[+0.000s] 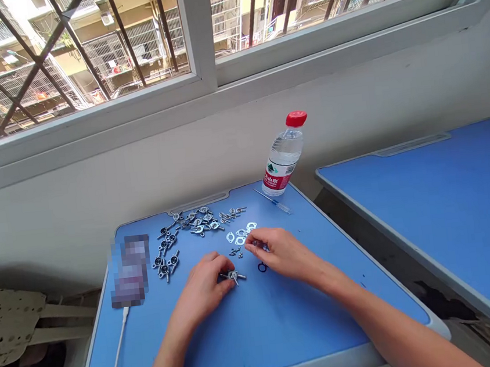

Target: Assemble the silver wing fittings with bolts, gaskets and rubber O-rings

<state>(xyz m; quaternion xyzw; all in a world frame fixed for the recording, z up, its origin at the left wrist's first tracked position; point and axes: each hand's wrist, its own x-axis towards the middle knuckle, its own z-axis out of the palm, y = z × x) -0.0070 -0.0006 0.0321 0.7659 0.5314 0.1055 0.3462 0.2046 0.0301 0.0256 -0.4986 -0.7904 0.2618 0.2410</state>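
On the blue table, my left hand [207, 282] pinches a small metal valve [234, 276] with a thin lever and stub pipes between thumb and fingers. My right hand [282, 251] is closed at the fingertips, just beside several flat metal plates [241, 240] with holes. What its fingers hold, if anything, is too small to see. Tiny screws [235, 253] lie between the two hands. A dark rubber ring [262, 267] rests under the right hand's edge. Farther back are several similar valves [197, 222], and others with dark round openings [162, 262] lie left of my left hand.
A screwdriver [277, 202] lies near a water bottle [282, 162] with a red cap at the back right. On the left is a blurred phone [130, 271] with a white cable [119, 351]. A second blue table [446, 185] stands to the right, beyond a gap.
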